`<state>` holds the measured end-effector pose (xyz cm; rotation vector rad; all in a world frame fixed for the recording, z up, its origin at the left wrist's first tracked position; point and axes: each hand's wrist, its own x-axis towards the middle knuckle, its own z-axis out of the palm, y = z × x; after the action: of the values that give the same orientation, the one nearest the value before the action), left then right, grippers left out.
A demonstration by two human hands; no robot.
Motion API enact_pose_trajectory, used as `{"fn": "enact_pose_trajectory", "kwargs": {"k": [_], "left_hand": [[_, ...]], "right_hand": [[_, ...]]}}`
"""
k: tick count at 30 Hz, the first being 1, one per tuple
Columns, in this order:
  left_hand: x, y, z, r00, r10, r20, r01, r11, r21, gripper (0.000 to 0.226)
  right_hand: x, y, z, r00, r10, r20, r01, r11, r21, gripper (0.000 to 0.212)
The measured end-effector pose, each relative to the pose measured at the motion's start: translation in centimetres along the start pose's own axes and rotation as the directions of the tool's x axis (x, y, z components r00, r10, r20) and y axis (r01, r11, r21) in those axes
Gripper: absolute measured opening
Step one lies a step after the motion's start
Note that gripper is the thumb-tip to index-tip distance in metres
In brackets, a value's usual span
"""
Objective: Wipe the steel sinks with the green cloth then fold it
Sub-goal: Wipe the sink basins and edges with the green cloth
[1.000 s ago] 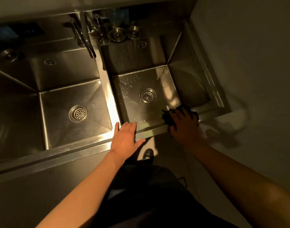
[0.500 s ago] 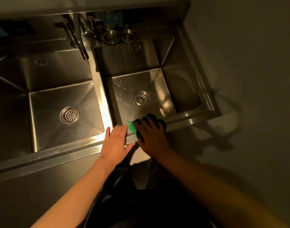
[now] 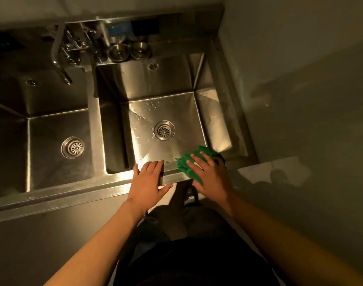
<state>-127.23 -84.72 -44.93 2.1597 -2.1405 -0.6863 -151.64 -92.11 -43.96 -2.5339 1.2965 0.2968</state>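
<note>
Green cloth (image 3: pixel 183 164), crumpled into a bunch, sits on the front rim (image 3: pixel 114 179) of the right sink (image 3: pixel 147 145), pressed under the flat, spread fingers (image 3: pixel 197 160) of the right hand (image 3: pixel 213 176); the left hand (image 3: pixel 148 182) rests flat alongside.

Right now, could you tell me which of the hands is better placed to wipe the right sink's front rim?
Right, likely: the right hand presses the green cloth on that rim; the left hand rests flat, bare.
</note>
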Motion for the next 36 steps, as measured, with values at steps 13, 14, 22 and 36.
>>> {"fn": "enact_pose_trajectory", "kwargs": {"k": [13,14,22,36], "left_hand": [[5.9,8.1,1.8,0.995,0.039,0.097,-0.031,0.996,-0.081,0.089],[6.3,8.5,1.9,0.994,0.045,0.100,-0.035,0.995,-0.095,0.086],[9.7,9.8,1.8,0.998,-0.023,0.053,0.033,0.980,-0.196,0.056],[11.6,8.3,2.2,0.997,-0.002,0.071,0.013,0.987,-0.161,0.054]], "right_hand": [[-1.4,7.9,-2.7,0.988,0.151,-0.030,-0.152,0.988,-0.024,0.054],[-1.1,7.9,-3.1,0.987,0.157,-0.041,-0.157,0.987,-0.010,0.053],[3.6,9.6,-7.4,0.881,0.233,-0.412,-0.238,0.970,0.038,0.051],[7.1,11.0,-2.4,0.901,0.386,-0.198,-0.398,0.917,-0.024,0.082]]}}
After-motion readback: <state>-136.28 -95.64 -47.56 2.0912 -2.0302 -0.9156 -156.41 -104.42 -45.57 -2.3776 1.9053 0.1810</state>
